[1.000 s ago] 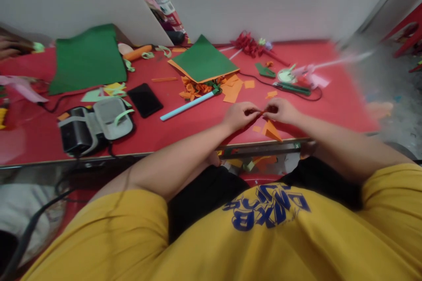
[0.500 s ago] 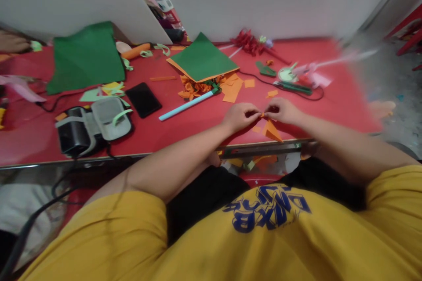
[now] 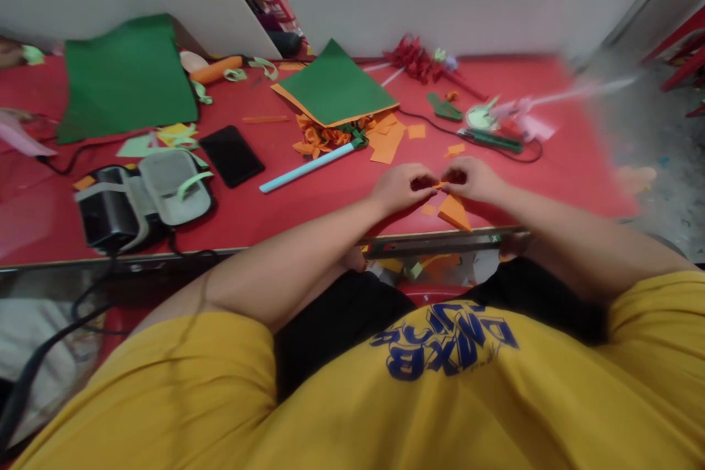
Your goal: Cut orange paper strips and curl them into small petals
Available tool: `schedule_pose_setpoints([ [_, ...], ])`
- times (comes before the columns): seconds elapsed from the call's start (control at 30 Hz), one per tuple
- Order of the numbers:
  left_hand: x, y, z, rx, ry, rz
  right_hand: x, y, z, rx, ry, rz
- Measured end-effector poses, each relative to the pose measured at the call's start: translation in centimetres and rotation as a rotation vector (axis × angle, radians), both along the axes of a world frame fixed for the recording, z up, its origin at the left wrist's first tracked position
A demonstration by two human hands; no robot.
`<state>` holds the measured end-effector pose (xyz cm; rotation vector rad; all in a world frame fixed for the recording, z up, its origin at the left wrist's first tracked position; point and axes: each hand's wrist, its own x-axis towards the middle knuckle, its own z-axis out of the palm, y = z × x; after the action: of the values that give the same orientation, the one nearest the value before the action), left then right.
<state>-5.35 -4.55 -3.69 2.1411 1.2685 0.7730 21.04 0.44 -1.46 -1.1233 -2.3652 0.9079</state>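
Between my fingertips is a small piece of orange paper (image 3: 440, 185), pinched from both sides just above the red table. My left hand (image 3: 405, 187) grips its left end with thumb and fingers. On the other end, my right hand (image 3: 478, 180) is closed in a similar pinch. Right below the hands, a folded orange paper (image 3: 454, 213) lies at the table's front edge. A tiny orange scrap (image 3: 428, 210) is beside it. Farther back lie more orange paper pieces (image 3: 386, 143) and a light-blue stick (image 3: 308, 167) with a green end, next to crumpled orange paper petals (image 3: 319, 138).
Green sheets (image 3: 335, 84) with orange ones beneath lie at the back. To the left are a black phone (image 3: 231, 156), an open case (image 3: 179, 187) and a large green sheet (image 3: 129, 81). A green-handled tool (image 3: 493, 139) with a cable and a red paper flower (image 3: 410, 59) sit at right.
My hands stay together on the small orange paper, which now shows as a slightly longer strip between the fingertips. The view has shifted a little, so the table items appear slightly higher and farther left.
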Motion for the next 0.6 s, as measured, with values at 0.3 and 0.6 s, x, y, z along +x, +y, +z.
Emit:
schedule_pose_setpoints([
  [0.3, 0.0, 0.0, 0.2, -0.054, -0.003, 0.026, 0.1, 0.0, 0.4, -0.003, 0.001, -0.002],
  [0.6, -0.1, 0.0, -0.1, -0.023, 0.004, 0.023, -0.6, -0.7, -0.8, 0.243, -0.025, 0.037],
])
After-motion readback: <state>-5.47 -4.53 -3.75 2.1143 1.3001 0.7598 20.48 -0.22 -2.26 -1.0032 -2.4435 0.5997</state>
